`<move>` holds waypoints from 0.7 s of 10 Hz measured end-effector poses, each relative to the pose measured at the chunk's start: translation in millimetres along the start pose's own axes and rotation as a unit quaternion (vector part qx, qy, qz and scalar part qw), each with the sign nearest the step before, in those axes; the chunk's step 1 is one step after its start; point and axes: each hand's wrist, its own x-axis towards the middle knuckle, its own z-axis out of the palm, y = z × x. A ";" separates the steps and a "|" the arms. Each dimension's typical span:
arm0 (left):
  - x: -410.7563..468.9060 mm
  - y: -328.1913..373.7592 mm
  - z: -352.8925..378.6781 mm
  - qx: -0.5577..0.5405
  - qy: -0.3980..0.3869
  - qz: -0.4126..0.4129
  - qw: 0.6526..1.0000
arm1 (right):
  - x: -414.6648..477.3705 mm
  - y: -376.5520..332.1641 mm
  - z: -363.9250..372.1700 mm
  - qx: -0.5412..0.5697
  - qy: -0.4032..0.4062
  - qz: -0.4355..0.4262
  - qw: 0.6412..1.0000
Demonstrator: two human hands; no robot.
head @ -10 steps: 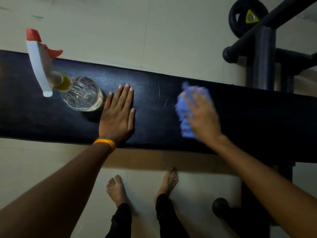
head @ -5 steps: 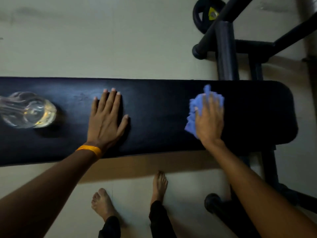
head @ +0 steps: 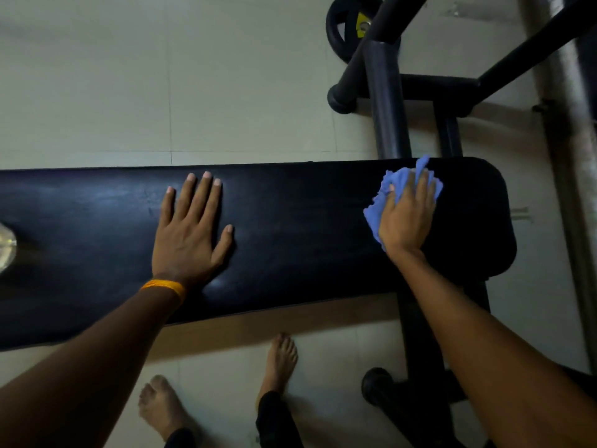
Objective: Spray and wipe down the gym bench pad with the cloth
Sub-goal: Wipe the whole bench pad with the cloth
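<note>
The right hand [head: 405,218] presses a crumpled blue cloth [head: 399,182] with straight fingers onto the long black padded bench pad [head: 290,221], near its rounded right end. The left hand [head: 190,234] lies flat mid-pad, fingers spread. Wiping seems nearly through, with only the end strip apparently left.

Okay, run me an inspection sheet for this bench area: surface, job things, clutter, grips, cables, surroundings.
Surface: black bench pad, faint sheen in patches.
Job's things: blue cloth on the pad's right end; clear bottle, cut off at left edge.
Clutter: nothing seen.
Grips: left hand flat on pad; right hand presses the cloth.
Cables: nothing seen.
Surroundings: tiled floor, black frame, weight plate, bare feet.
</note>
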 end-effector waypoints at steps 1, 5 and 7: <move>0.0 0.0 1.1 -0.001 0.001 -0.003 1.000 | -41.5 -56.5 9.4 0.039 0.052 0.056 0.996; -0.3 -2.2 2.6 0.009 0.011 -0.002 1.000 | 10.5 12.7 -4.3 0.030 -0.032 -0.062 0.997; -1.6 -3.5 0.6 -0.003 0.007 -0.004 1.000 | -69.5 -110.2 15.1 0.079 -0.037 -0.086 0.992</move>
